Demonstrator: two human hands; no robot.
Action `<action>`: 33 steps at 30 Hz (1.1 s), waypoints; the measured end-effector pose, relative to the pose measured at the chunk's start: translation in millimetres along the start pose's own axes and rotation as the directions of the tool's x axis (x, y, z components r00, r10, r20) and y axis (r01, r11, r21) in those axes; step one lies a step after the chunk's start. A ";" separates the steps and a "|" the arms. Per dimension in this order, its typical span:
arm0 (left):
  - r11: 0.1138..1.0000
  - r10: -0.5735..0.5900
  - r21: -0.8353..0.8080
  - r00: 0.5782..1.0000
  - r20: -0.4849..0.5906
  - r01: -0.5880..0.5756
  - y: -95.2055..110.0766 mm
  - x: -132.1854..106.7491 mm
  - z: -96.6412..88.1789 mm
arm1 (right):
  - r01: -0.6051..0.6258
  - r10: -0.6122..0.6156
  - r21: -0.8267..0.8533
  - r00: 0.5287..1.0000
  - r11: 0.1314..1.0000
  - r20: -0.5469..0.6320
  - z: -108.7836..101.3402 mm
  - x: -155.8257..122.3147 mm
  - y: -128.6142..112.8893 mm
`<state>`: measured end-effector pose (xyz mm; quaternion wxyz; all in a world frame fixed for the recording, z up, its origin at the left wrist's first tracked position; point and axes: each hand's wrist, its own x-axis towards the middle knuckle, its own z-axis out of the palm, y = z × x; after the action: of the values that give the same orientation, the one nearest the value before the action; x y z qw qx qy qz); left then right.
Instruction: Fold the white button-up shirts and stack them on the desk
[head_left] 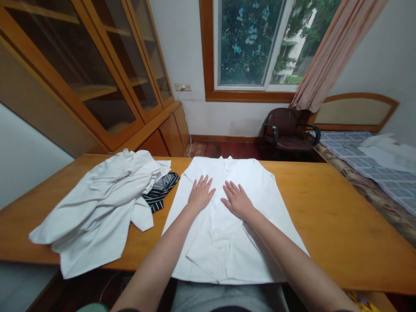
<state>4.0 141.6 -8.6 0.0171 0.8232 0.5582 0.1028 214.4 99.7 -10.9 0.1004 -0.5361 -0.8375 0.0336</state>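
Observation:
A white shirt (pixel 269 242) lies spread out on the wooden table, its collar end toward the window and its sleeves folded in over the body. Flat on its upper left part rests my left hand (pixel 200 195), palm down with the fingers stretched out. My right hand (pixel 237 200) presses on the upper right part in the same way, fingers apart. Neither hand grips anything. Some creases show in the cloth between my forearms, near the lower edge.
To the left lies a heap of white clothes (pixel 100 203), partly over the table's front edge, with a black striped garment (pixel 162 190) under it. The table (pixel 325 216) extends to the right. Beyond stand a glass-door cabinet (pixel 143 117), an armchair (pixel 284 128) and a bed (pixel 383 160).

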 end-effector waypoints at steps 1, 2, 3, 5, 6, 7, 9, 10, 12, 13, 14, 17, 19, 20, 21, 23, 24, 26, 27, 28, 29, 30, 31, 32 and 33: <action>1.000 -0.013 0.023 1.000 0.000 0.013 -3.1 0.0 4.5 | -0.002 0.002 0.002 1.000 1.000 -0.005 1.0 -0.2 3.4; 0.999 -0.022 0.042 1.000 -0.002 0.022 -6.2 -0.8 7.8 | -0.012 0.012 0.001 1.000 1.000 -0.009 1.7 -0.5 8.2; 0.998 -0.028 0.056 1.000 -0.002 0.028 -9.1 -2.0 9.8 | -0.030 0.030 -0.003 0.999 1.000 -0.012 2.1 -0.8 14.5; 0.996 -0.049 0.077 0.999 0.009 0.049 -13.8 -4.4 10.8 | -0.095 0.094 -0.020 0.995 0.995 -0.013 2.1 -0.9 32.1; 0.994 -0.067 0.086 0.998 0.018 0.065 -15.5 -5.1 10.1 | -0.135 0.135 -0.032 0.991 0.990 -0.012 1.8 -0.9 43.2; 0.992 -0.087 0.093 0.996 0.027 0.084 -17.0 -5.6 9.0 | -0.178 0.178 -0.045 0.984 0.983 -0.008 1.3 -1.0 55.5; 0.987 -0.127 0.107 0.991 0.042 0.122 -20.1 -5.8 6.2 | -0.265 0.266 -0.073 0.964 0.961 -0.003 0.0 -2.4 82.3; 0.983 -0.148 0.113 0.988 0.048 0.142 -22.2 -5.9 4.9 | -0.305 0.306 -0.086 0.952 0.948 0.002 -0.8 -3.9 95.8; 0.977 -0.180 0.125 0.982 0.055 0.172 -27.8 -6.5 3.1 | -0.373 0.375 -0.110 0.927 0.921 0.002 -3.0 -8.8 120.3; 0.974 -0.190 0.131 0.980 0.054 0.182 -31.3 -7.1 2.7 | -0.399 0.402 -0.120 0.916 0.909 -0.002 -4.3 -11.7 130.5; 0.972 -0.197 0.137 0.979 0.050 0.189 -35.0 -8.0 2.7 | -0.419 0.421 -0.127 0.907 0.899 -0.004 -5.9 -14.6 138.7; 0.969 -0.205 0.149 0.978 0.033 0.198 -45.2 -10.8 4.0 | -0.447 0.452 -0.138 0.892 0.884 0.003 -12.0 -20.4 149.6; 0.968 -0.207 0.153 0.978 0.028 0.201 -49.1 -12.2 5.3 | -0.456 0.460 -0.145 0.888 0.878 -0.004 -16.6 -20.0 143.7; 0.967 -0.209 0.154 0.977 0.028 0.203 -50.0 -12.5 5.8 | -0.456 0.458 -0.146 0.889 0.878 -0.020 -18.4 -18.7 136.5; 0.967 -0.212 0.153 0.977 0.029 0.205 -50.4 -12.6 6.1 | -0.453 0.452 -0.142 0.891 0.880 -0.043 -19.8 -17.1 126.5; 0.966 -0.218 0.149 0.975 0.033 0.211 -50.2 -12.5 6.6 | -0.424 0.416 -0.117 0.905 0.898 -0.090 -20.0 -14.2 98.3; 0.966 -0.220 0.147 0.975 0.033 0.213 -49.8 -12.3 6.7 | -0.398 0.389 -0.095 0.916 0.913 -0.099 -18.6 -13.8 81.0; 0.966 -0.221 0.145 0.975 0.034 0.214 -49.3 -12.1 6.8 | -0.289 0.284 -0.053 0.955 0.956 -0.084 -13.2 -16.7 43.1; 0.966 -0.220 0.145 0.975 0.034 0.213 -49.2 -12.0 6.9 | -0.219 0.216 -0.033 0.974 0.975 -0.063 -9.6 -20.2 24.4; 0.966 -0.220 0.145 0.975 0.034 0.213 -49.1 -12.0 6.9 | -0.164 0.163 -0.013 0.985 0.986 -0.050 -5.8 -24.8 7.0; 0.967 -0.219 0.144 0.975 0.035 0.212 -49.1 -12.0 7.0 | -0.126 0.126 0.002 0.991 0.992 -0.049 -2.2 -30.2 -8.2; 0.967 -0.219 0.143 0.975 0.035 0.212 -49.1 -12.1 7.0 | -0.093 0.094 0.011 0.994 0.996 -0.057 0.9 -36.0 -20.8; 0.967 -0.219 0.142 0.975 0.035 0.212 -49.1 -12.1 7.0 | -0.072 0.073 0.018 0.995 0.997 -0.067 3.3 -41.9 -30.6; 0.967 -0.219 0.140 0.975 0.034 0.212 -49.1 -12.1 7.0 | -0.063 0.064 0.022 0.995 0.998 -0.076 4.8 -47.5 -37.6; 0.967 -0.220 0.138 0.975 0.033 0.213 -49.0 -12.1 6.9 | -0.058 0.060 0.024 0.995 0.998 -0.082 5.5 -52.5 -42.2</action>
<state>-43.8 149.5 -24.2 -0.0137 0.7588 0.6497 0.0429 196.9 34.6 -16.3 0.1396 -0.5604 -0.8160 0.0236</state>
